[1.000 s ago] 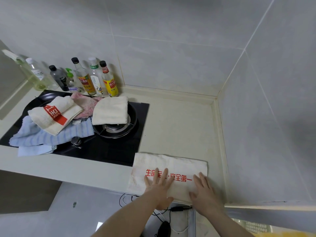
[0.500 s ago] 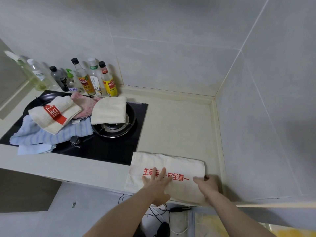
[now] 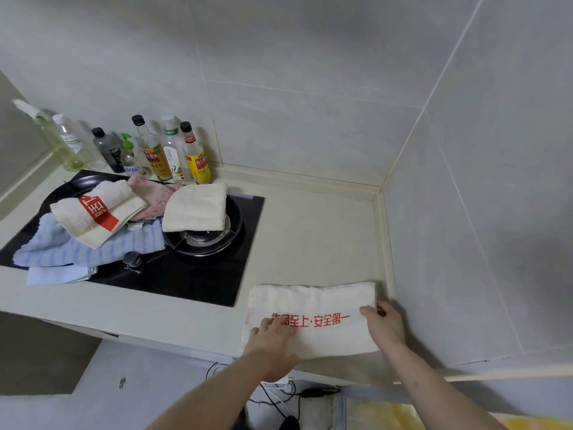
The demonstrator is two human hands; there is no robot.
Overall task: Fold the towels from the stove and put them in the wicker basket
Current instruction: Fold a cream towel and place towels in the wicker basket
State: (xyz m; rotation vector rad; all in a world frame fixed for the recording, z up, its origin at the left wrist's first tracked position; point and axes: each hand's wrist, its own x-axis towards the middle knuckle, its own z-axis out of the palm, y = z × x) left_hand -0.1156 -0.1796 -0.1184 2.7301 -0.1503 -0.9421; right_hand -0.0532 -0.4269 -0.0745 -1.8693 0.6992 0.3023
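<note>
We press our left hand (image 3: 273, 336) flat on the white towel (image 3: 313, 318) lying on the bench (image 3: 310, 237), while our right hand (image 3: 386, 324) pinches its right edge; more towels (image 3: 102, 225) cover the stove (image 3: 186, 274).

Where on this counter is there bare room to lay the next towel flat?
Bare countertop between the stove, the corner walls and the white towel. Stove crowded: cream towel, blue towel, red-banded towel; bottles behind.

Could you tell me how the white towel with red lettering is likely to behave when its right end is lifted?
The white towel looks soft and already folded flat, so it will probably droop and bend. Its layers may slip apart unless the left hand pins them. It seems light, since the right hand merely pinches its edge.
</note>
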